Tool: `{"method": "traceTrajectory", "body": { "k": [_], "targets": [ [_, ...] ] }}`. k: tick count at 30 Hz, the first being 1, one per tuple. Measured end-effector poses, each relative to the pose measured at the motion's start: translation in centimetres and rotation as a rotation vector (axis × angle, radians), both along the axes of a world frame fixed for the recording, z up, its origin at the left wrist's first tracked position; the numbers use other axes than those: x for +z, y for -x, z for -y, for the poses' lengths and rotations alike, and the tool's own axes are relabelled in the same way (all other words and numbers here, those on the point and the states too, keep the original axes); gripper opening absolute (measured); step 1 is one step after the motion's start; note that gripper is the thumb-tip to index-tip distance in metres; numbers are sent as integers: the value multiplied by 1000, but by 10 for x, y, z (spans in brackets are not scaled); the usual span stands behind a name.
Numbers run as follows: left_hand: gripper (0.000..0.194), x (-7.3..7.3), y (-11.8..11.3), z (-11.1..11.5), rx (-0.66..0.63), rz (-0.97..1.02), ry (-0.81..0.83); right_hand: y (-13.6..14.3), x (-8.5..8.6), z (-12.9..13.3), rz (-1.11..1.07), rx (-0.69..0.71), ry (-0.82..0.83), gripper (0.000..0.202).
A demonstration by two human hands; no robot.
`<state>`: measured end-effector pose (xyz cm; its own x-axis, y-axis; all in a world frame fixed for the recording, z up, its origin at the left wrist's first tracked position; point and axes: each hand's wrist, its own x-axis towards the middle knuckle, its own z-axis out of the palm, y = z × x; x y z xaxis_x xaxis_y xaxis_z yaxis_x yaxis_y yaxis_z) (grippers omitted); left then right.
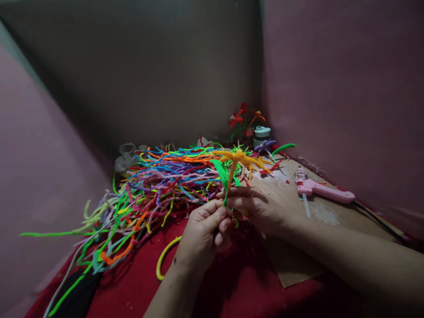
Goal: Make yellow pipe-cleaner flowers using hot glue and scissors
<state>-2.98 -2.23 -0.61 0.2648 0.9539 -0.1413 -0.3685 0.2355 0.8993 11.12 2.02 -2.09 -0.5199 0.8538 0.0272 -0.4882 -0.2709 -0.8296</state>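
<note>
An orange pipe cleaner flower [239, 157] with green leaves [222, 173] stands upright between my hands. The fingers of my left hand [208, 223] pinch its green-wrapped stem low down. My right hand [253, 207] is closed around the same stem just above and to the right, its fingertips meeting the left ones. Part of the lower stem is hidden by the fingers. Behind the flower and to its left lies a large heap of multicoloured pipe cleaners [179, 172].
A pink glue gun [318, 187] with a glue stick rests on a brown board [298, 260] at right. At the back are red flowers [236, 118], a lidded jar [262, 134] and a purple flower [265, 146]. A yellow ring-shaped handle [160, 260] lies on the red cloth [132, 287].
</note>
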Motion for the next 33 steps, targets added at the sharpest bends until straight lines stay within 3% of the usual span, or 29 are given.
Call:
{"method": "traceTrajectory", "body": {
  "k": [4, 6, 10, 15, 19, 25, 29, 33],
  "targets": [
    [14, 0, 4, -3, -145, 73, 46, -2, 0, 0, -6, 55, -74, 16],
    [15, 0, 4, -5, -148, 37, 22, -2, 1, 1, -30, 38, -72, 11],
    [18, -3, 0, -3, 10, -322, -208, 0, -3, 3, -94, 25, -62, 8],
    [16, -16, -6, -1, 314, -947, -715, 2, -10, 1, -96, -72, 5, 13],
    [17, -23, -6, -3, 433, -1160, -949, 3, -8, 2, -57, -115, 32, 14],
    [16, -20, -5, -4, 451, -1031, -934, 1, -4, 4, 72, -160, -5, 13],
    [11, -15, -9, -1, 445, -932, -787, 1, -7, 4, 75, -195, 28, 13],
    [13, -10, -12, 1, 448, -759, -598, 3, -5, 6, 53, -178, -49, 8]
  ]
}}
